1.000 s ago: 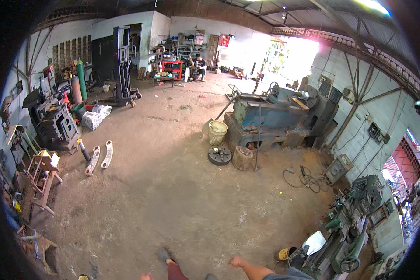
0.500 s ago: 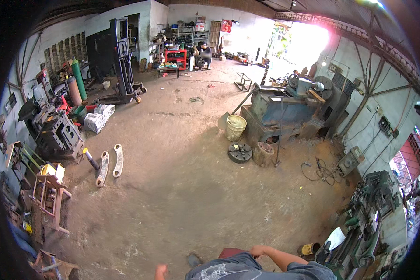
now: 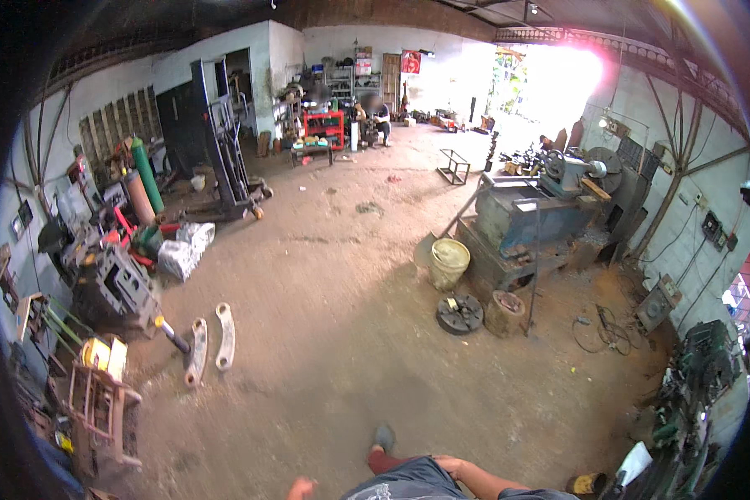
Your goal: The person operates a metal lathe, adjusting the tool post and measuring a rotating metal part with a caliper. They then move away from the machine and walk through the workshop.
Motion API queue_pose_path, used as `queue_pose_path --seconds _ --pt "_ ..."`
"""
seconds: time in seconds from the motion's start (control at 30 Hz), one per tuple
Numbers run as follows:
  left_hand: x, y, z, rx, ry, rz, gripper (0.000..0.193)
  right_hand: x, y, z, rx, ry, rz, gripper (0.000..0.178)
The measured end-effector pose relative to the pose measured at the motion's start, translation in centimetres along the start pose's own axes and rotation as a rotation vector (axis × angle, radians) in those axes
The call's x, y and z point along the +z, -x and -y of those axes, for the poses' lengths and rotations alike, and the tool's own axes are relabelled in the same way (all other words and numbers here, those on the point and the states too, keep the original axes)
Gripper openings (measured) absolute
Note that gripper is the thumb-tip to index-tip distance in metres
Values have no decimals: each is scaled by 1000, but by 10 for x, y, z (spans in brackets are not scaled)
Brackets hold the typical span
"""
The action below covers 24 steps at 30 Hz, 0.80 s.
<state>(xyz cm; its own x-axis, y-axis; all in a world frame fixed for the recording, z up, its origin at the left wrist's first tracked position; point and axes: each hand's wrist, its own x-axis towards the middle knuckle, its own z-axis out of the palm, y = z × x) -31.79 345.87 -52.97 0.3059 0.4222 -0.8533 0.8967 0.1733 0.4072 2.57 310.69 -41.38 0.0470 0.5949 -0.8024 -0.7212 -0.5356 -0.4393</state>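
My left hand [image 3: 302,488] hangs low at the bottom edge, out over the concrete floor [image 3: 333,367]. It is small and blurred, so its fingers cannot be made out; no object shows in it. My right hand [image 3: 447,464] rests against the dark shorts [image 3: 425,473] at my right thigh, its fingertips partly hidden by the cloth. One leg in a dark red garment reaches forward, ending in a grey shoe [image 3: 383,437]. Nearest on the left lie two pale curved metal links [image 3: 225,335] with holes at their ends, beside a rod with a yellow end [image 3: 172,333].
On the right stand a blue-grey machine [image 3: 512,221], a pale bucket [image 3: 449,262], a round chuck [image 3: 460,314] and a stump [image 3: 506,312]. A wooden frame [image 3: 100,404], metal castings [image 3: 112,283] and a stacker [image 3: 225,150] line the left. A person [image 3: 377,121] sits far back.
My view has shifted: the links, machine and bucket sit lower and larger in the picture. A leg with a grey shoe has swung forward. My right hand stays at my thigh.
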Motion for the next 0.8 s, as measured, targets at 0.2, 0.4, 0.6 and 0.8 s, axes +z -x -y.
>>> queue_pose_path --seconds 0.2,0.4,0.6,0.8 --pt "-30 5 -20 106 487 42 50 -34 -73 123 219 -181 -190 23" --pt "-65 -85 -149 18 419 -4 41 -96 -48 164 299 -83 -519 26" --pt "-92 -171 -259 -9 251 25 34 -118 -56 176 403 30 72 32" --pt "-131 -254 -347 -39 225 56 29 -81 -114 207 411 171 -300 49"
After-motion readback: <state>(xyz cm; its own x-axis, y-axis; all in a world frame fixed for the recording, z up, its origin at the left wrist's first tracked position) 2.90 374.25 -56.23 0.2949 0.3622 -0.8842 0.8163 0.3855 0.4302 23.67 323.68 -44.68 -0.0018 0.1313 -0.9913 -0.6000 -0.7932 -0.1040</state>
